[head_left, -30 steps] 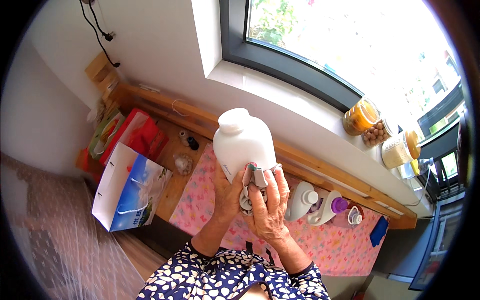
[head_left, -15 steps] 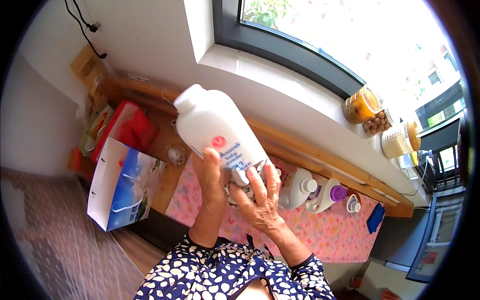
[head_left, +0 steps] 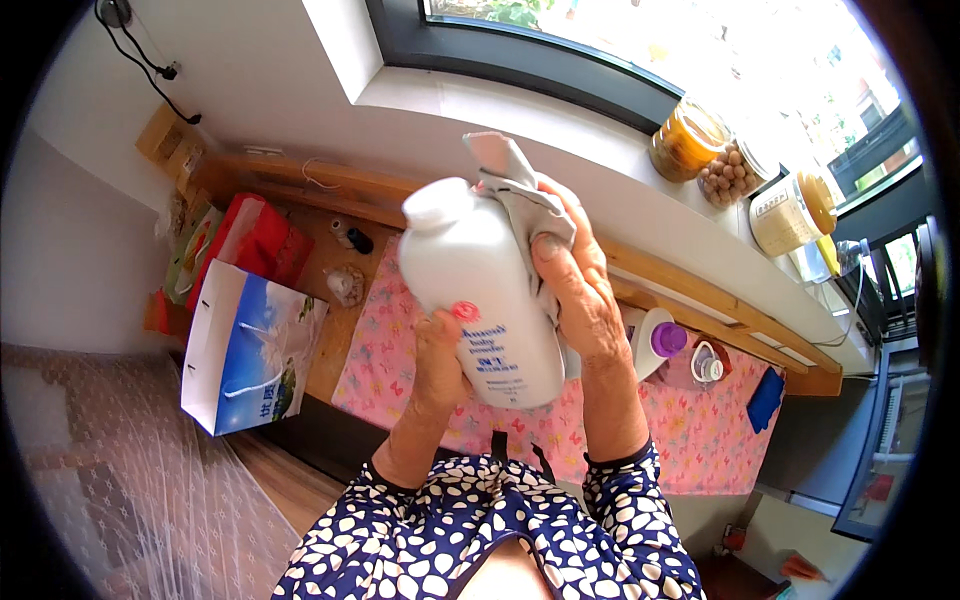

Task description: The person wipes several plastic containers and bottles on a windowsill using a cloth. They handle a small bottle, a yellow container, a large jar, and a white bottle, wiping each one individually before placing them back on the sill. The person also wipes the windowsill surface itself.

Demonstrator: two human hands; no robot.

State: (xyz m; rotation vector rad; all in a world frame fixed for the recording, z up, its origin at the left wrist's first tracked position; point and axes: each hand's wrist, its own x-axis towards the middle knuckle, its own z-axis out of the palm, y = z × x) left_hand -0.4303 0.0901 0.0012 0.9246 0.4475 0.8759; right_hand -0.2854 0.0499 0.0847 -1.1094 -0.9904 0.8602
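Note:
A large white baby powder bottle [head_left: 490,290] is held up in front of me, its cap tilted toward the upper left. My left hand [head_left: 438,360] grips its lower left side, the thumb lying across the front. On the bottle's right shoulder my right hand [head_left: 582,275] presses a crumpled grey cloth [head_left: 530,205], one corner of which sticks up past the cap. The palm side of my left hand and part of the cloth are hidden.
Behind the bottle stretches a pink patterned cloth [head_left: 690,440] with a purple-capped jug [head_left: 660,340] and a clear bottle [head_left: 708,366] on it. A blue-and-white paper bag [head_left: 250,350] and a red bag [head_left: 255,240] stand at left. Food jars [head_left: 690,140] line the windowsill.
The bottle has turned more upright and shifted right. My right hand has slid with the cloth from the bottle's base up to its right shoulder.

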